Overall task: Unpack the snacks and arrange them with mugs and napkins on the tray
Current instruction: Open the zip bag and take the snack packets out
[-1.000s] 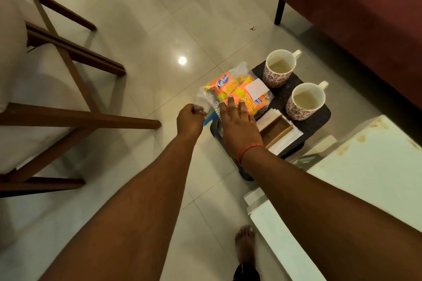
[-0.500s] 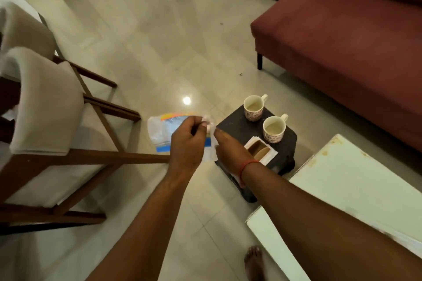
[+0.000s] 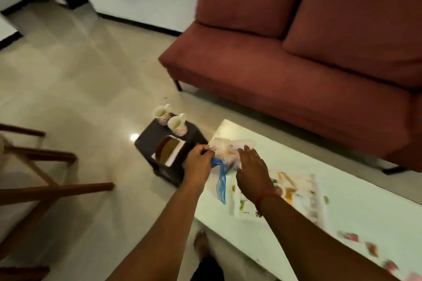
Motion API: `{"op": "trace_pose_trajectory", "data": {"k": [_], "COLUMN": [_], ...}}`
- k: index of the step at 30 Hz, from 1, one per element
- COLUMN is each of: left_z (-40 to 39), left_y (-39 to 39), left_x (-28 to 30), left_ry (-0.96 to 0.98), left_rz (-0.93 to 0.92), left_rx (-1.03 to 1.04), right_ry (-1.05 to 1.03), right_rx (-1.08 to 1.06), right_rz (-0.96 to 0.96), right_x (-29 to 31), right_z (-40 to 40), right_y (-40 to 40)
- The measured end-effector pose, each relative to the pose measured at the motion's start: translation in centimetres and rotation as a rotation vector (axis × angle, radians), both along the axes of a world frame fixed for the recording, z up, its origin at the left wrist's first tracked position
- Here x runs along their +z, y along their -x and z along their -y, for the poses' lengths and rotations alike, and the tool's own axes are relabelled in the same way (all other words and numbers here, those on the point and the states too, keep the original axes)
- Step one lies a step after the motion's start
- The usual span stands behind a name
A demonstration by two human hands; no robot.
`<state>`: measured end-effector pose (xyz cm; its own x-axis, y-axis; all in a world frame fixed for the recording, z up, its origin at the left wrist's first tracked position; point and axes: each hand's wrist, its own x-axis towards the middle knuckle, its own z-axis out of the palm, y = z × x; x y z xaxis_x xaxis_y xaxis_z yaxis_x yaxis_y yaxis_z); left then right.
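The clear, blue-edged snack bag [image 3: 225, 157] now over the white table [image 3: 356, 191]; left hand [image 3: 198, 163] pinches it, right hand [image 3: 252, 166] flat, fingers spread.

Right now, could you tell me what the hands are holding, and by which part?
The left hand pinches the clear plastic bag at its blue-striped edge; the right hand lies open on top of it, over the white table.

Clear plastic bag [image 3: 228, 155] now being carried from beside the stool over to the white table [image 3: 342, 189], left hand [image 3: 198, 163] still gripping it, right hand [image 3: 253, 170] opening flat above.
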<state>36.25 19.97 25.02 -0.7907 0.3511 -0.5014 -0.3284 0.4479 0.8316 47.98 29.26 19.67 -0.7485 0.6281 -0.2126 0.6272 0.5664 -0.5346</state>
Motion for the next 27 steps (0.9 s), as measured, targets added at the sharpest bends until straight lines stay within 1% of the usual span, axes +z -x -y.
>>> {"op": "trace_pose_trajectory", "data": {"k": [4,7,10,13,15,18,22,24,27], "left_z": [-6.2,-9.5,-11.8,-12.8,-13.0,-12.8,-11.2,-10.1,-8.6], "left_y": [-9.8,-15.0,-18.5,-20.4,-20.5,-19.6,-16.4,-14.5,-12.5], "left_x": [0.7,1.5,2.5,3.8,4.1,4.5,4.8,4.7,4.3], "left_ry": [-0.098,-0.113,-0.114,-0.137,-0.155,-0.198,-0.334,-0.291,-0.157], "left_rz": [0.200,0.309,0.401,0.436,0.450,0.462,0.506,0.489,0.431], "left_rx": [-0.033,-0.037,-0.037,-0.029,-0.018,-0.003,0.028,-0.002,-0.154], "right_ry": [0.160,0.225,0.175,0.069,0.024,-0.030,-0.104,-0.117,-0.139], "right_rx": [-0.126,-0.255,-0.349,-0.385,-0.403,-0.438,-0.435,-0.423,-0.400], "right_rz": [-0.045,-0.122,-0.153,-0.059,0.002,0.026,0.046,0.050,0.069], "right_x": [2.4,4.8,6.7,7.1,7.4,8.0,8.4,9.0,9.5], "right_z": [-2.6,-3.5,-4.2,-4.8,-5.1,-4.8,-4.3,-4.0,-3.7], "right_y": [-11.2,-17.1,-20.5,-22.3,-22.7,-22.4,-19.3,-16.9,-13.3]}}
